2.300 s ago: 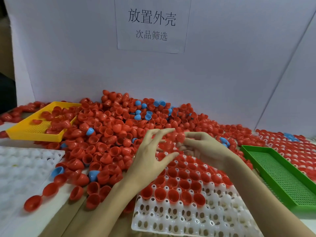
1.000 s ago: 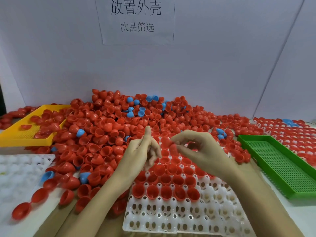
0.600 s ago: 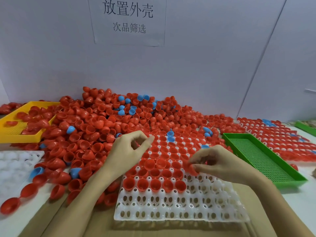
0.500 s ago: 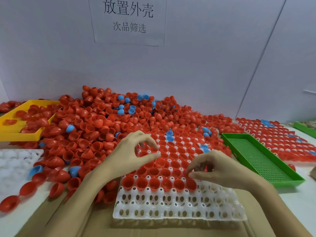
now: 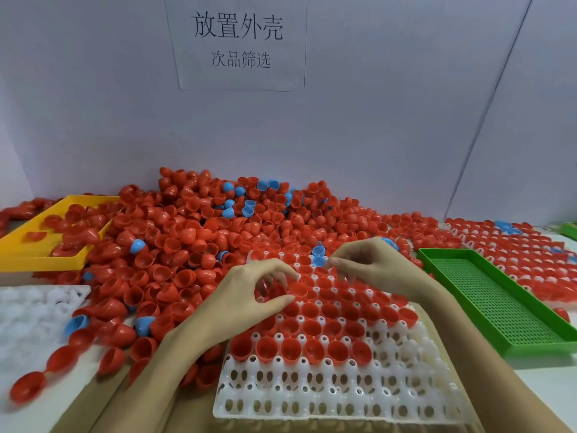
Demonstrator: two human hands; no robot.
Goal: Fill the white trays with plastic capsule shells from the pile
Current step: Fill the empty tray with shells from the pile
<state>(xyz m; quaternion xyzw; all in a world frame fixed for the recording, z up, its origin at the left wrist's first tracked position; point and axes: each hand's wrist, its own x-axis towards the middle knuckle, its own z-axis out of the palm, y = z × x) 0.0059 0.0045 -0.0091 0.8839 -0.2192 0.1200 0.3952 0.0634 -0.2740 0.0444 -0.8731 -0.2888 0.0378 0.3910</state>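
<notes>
We see bright, even light with soft shadows — the wall seam (image 5: 487,114) bows at the wide-angle edge, and the near-left red shells (image 5: 28,390) blur.

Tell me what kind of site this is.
Probably a factory sorting or packing bench. A big pile of red capsule shells lies against the wall, a white tray is being filled by hand, and a printed Chinese sign marks the station.

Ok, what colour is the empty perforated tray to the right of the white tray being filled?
Green; the perforated tray shows plainly in the head view.
</notes>
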